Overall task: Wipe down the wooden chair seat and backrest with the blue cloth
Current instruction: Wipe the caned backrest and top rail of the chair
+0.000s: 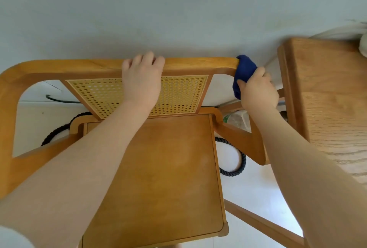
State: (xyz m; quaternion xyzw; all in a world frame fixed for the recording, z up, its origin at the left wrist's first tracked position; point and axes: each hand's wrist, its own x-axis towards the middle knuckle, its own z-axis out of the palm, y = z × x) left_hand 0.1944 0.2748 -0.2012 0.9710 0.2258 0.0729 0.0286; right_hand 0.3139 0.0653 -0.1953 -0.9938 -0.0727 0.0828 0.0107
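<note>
The wooden chair stands below me, its flat seat in the middle and its curved backrest rail running across the view. A woven cane panel fills the backrest centre. My left hand grips the top rail near its middle, fingers curled over the far edge. My right hand holds the bunched blue cloth wrapped round the rail's right corner, where it bends down.
A pale wall is right behind the chair. A wooden table stands close on the right, its leg slanting across the white floor. A dark rope loops on the floor under the chair. A plastic container sits beneath the table.
</note>
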